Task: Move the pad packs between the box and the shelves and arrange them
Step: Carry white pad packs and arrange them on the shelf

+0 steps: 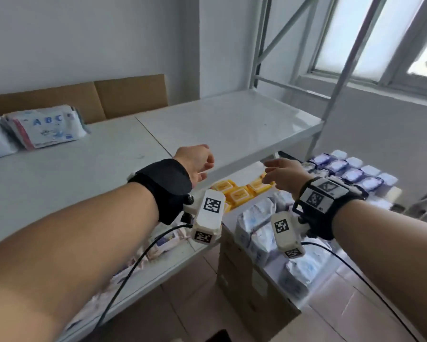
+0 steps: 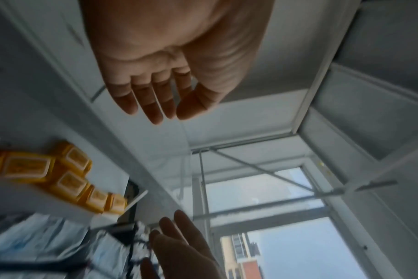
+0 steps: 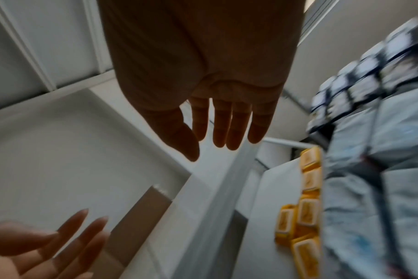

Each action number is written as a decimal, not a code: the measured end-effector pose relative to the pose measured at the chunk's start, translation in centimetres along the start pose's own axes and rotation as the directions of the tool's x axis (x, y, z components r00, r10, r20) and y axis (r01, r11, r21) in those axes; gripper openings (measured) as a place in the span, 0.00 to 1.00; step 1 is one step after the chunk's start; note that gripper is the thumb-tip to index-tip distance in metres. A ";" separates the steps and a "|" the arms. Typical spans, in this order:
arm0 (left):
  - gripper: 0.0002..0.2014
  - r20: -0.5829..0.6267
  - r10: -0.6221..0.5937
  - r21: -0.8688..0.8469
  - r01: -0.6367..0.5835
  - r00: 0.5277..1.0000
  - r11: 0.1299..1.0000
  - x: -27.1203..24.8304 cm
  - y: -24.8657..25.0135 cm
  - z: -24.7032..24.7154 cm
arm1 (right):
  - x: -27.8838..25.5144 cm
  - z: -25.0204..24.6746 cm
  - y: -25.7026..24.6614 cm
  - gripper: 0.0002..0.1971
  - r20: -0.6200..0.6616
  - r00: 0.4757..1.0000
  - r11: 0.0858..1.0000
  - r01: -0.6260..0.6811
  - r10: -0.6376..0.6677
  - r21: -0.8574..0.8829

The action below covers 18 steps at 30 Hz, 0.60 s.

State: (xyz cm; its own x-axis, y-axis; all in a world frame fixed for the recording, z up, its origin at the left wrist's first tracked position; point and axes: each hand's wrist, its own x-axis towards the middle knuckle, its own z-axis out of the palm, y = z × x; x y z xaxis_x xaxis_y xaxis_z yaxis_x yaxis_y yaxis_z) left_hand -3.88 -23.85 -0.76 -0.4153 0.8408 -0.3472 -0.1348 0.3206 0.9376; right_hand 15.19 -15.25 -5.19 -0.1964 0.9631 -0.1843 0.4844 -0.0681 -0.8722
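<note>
Two white pad packs (image 1: 47, 125) printed "ABC" lie at the far left of the white upper shelf (image 1: 220, 119). A cardboard box (image 1: 252, 280) on the floor holds several white-blue pad packs (image 1: 259, 218) standing on end. My left hand (image 1: 197, 161) hovers over the shelf's front edge, fingers relaxed and holding nothing; the left wrist view shows its straight fingers (image 2: 153, 98). My right hand (image 1: 279, 172) hangs above the box and the lower shelf, fingers (image 3: 229, 122) spread and empty.
Yellow packs (image 1: 239, 192) sit on the lower shelf under the upper one. Dark blue packs (image 1: 350, 171) are stacked at the right beyond the box. Flat cardboard (image 1: 131, 95) leans against the wall behind the shelf. Grey rack posts (image 1: 341, 70) and a window stand at the right.
</note>
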 end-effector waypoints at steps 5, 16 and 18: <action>0.13 0.141 -0.173 0.168 0.149 0.975 0.975 2.7 -5.2 8.1 | 1.1 -6.2 7.8 0.27 -0.098 0.987 0.991 -0.130 0.126 -0.041; 0.19 0.115 -0.487 0.456 0.389 0.866 0.800 14.6 -12.3 15.9 | 12.4 -11.6 15.9 0.31 -0.067 0.948 0.903 -0.318 0.312 -0.289; 0.17 0.098 -0.499 0.515 0.385 0.861 0.766 16.3 -12.1 16.2 | 14.9 -12.3 16.8 0.31 -0.059 0.943 0.887 -0.329 0.328 -0.325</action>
State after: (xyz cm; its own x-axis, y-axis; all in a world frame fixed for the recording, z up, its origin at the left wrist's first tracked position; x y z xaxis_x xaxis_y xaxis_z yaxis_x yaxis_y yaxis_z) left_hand 5.61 -6.97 -18.08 -0.2018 0.6067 -0.7689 0.1998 0.7941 0.5741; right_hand 30.90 1.15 -16.98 0.0238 0.9009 -0.4333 0.7712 -0.2923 -0.5655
